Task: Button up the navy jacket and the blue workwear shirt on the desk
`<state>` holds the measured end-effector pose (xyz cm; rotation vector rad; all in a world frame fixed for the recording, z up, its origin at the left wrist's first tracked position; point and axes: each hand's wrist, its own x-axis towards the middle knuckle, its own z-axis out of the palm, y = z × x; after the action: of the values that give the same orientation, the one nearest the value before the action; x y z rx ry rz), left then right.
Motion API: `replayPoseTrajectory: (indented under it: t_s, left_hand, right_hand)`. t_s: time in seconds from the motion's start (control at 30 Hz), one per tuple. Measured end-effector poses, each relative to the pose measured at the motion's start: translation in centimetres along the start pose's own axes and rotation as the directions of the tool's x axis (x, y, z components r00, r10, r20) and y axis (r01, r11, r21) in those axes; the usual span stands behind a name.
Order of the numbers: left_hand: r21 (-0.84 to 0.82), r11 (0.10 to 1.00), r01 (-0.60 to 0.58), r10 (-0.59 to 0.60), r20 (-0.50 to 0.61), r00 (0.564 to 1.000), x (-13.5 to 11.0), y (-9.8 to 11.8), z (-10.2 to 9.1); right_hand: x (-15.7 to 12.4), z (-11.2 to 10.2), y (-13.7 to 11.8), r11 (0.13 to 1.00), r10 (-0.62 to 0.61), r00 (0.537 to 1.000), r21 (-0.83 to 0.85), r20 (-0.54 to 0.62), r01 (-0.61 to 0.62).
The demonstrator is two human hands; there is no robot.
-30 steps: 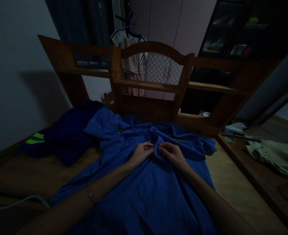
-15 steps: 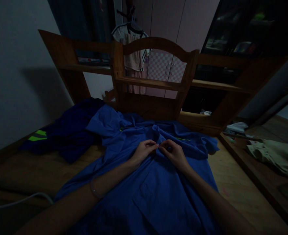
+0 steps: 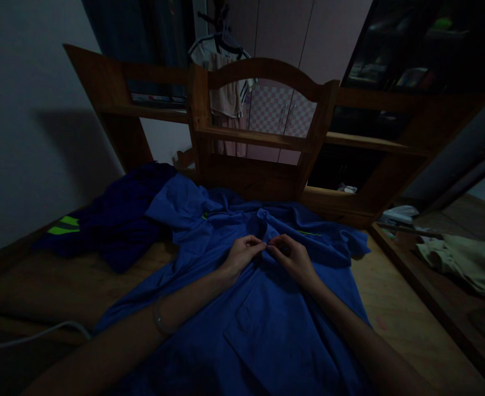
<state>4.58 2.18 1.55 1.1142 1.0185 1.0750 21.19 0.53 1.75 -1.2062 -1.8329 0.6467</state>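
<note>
A blue short-sleeved shirt [image 3: 259, 313] lies spread over the wooden surface, its collar end away from me. Near the upper middle of its front, my left hand [image 3: 242, 256] pinches the cloth between thumb and fingertips. Facing it, with fingertips almost touching, my right hand [image 3: 292, 257] pinches the shirt's front too. Whatever small part sits between the fingertips, such as a button, is too dark and small to make out. A dark blue garment [image 3: 118, 214] with a lime-green patch lies crumpled to the left, against the shirt's sleeve.
A wooden headboard with shelves [image 3: 259, 143] rises behind the shirt. On the right, beyond a wooden rail, lies a folded pale cloth [image 3: 465, 261]. A white cable [image 3: 39, 333] runs in at lower left. Clothes on hangers [image 3: 225, 99] hang behind the headboard.
Both hands keep their pinch on the shirt's front, with only slight finger movement. The view has shifted very slightly.
</note>
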Motion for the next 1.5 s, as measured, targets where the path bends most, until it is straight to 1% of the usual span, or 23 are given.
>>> replayPoseTrajectory:
  t_s: [0.13,0.27,0.43,0.5,0.6,0.8,0.93,1.0,1.1,1.2,1.3,1.5]
  left_hand:
    - [-0.011,1.0,-0.014,0.014,0.013,1.0,0.1,0.0,-0.1]
    - [0.012,0.999,-0.036,0.035,0.021,0.999,0.1,0.0,-0.1]
    - [0.014,0.996,-0.091,0.091,0.022,0.996,0.0,-0.2,0.0]
    - [0.021,0.995,-0.097,0.097,0.022,0.995,0.0,-0.3,-0.1]
    - [0.066,0.993,-0.102,0.101,0.015,0.995,0.2,-0.4,-0.1]
    - [0.167,0.963,-0.212,0.204,0.059,0.977,0.6,-0.7,-0.3]
    - [0.199,0.951,-0.235,0.225,0.07,0.972,0.4,-0.4,-0.1]
    - [0.188,0.958,-0.218,0.207,0.078,0.975,0.2,0.0,0.0]
    - [0.157,0.977,-0.147,0.134,0.092,0.987,-0.2,0.4,0.1]
    - [0.139,0.987,-0.077,0.07,0.059,0.996,-0.3,0.4,0.0]
    - [0.107,0.993,-0.047,0.044,0.03,0.999,0.0,0.0,-0.1]
    - [-0.015,1.0,0.015,-0.015,0.044,0.999,0.2,-0.5,-0.2]
  right_hand:
    - [0.0,-0.1,-0.1,1.0,0.003,1.0,0.023,-0.006,-0.003]
    - [0.0,-0.1,-0.2,0.999,0.01,1.0,0.045,-0.008,-0.01]
    - [0.1,-0.3,0.0,0.995,0.029,1.0,0.092,-0.001,-0.029]
    - [0.1,-0.3,0.1,0.992,0.044,0.999,0.115,-0.001,-0.044]
    - [0.1,-0.2,0.3,0.987,0.063,0.998,0.151,0.001,-0.063]
    - [0.1,0.0,0.5,0.98,0.08,0.997,0.181,0.001,-0.079]
    - [0.1,-0.2,0.6,0.984,0.072,0.997,0.162,0.002,-0.071]
    - [0.1,-0.3,0.5,0.992,0.057,0.998,0.114,-0.005,-0.056]
    - [0.0,-0.5,0.4,0.999,0.024,1.0,0.041,-0.002,-0.024]
    - [-0.1,-0.5,0.2,1.0,0.005,1.0,0.004,0.015,-0.005]
    - [-0.1,-0.5,0.1,1.0,-0.004,1.0,-0.002,0.014,0.004]
    - [0.1,-0.4,0.2,0.999,0.009,1.0,0.034,0.008,-0.009]
